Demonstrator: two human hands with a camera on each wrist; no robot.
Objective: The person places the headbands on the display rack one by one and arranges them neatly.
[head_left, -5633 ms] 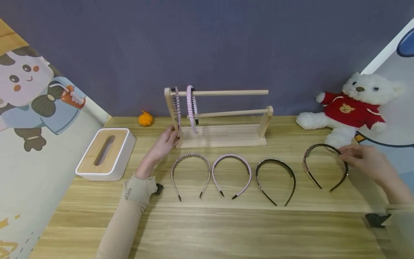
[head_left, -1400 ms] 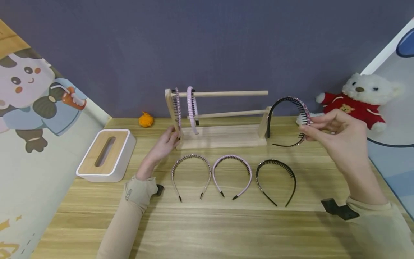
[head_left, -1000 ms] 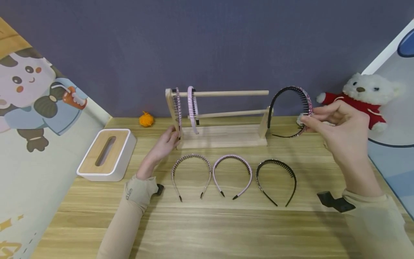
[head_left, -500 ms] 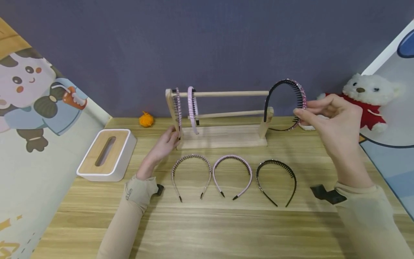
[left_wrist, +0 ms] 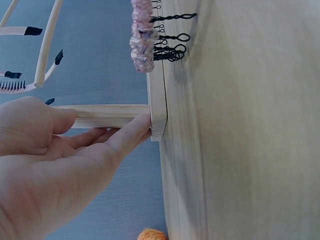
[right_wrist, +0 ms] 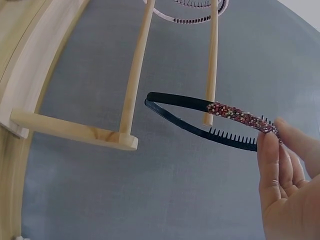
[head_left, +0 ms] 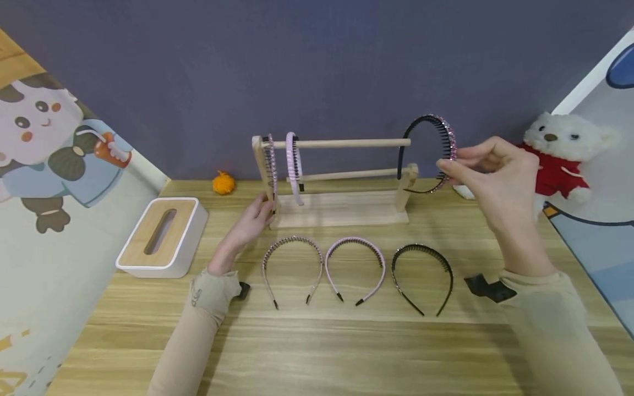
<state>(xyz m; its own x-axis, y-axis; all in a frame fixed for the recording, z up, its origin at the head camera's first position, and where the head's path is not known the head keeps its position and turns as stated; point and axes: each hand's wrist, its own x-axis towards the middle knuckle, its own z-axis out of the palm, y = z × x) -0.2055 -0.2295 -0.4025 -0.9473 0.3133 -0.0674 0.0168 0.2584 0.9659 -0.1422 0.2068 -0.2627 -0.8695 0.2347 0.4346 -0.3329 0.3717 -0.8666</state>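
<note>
My left hand [head_left: 249, 221] grips the left upright of the wooden rack [head_left: 342, 208]; in the left wrist view the hand [left_wrist: 60, 160] has thumb and fingers around that upright [left_wrist: 112, 111]. My right hand [head_left: 505, 184] pinches a black headband with pink stones [head_left: 449, 140] in the air at the upper rod's right end. In the right wrist view, thumb and fingers of the hand [right_wrist: 292, 185] hold its stone-covered part [right_wrist: 240, 116], and the rod's tip [right_wrist: 207, 120] shows within the loop's outline. A pink beaded headband [head_left: 271, 165] and a lilac one [head_left: 291, 159] hang at the rack's left.
In front of the rack lie a pink beaded headband [head_left: 292, 238], a lilac one [head_left: 354, 239] and a black one [head_left: 451, 275]. A tissue box [head_left: 185, 250] and an orange ball [head_left: 223, 183] stand left. At right sits a white teddy bear [head_left: 557, 132].
My right hand has lifted the stone-covered black headband off the table at the right and carried it left to the upper rod's end. My left hand has stayed on the upright.
</note>
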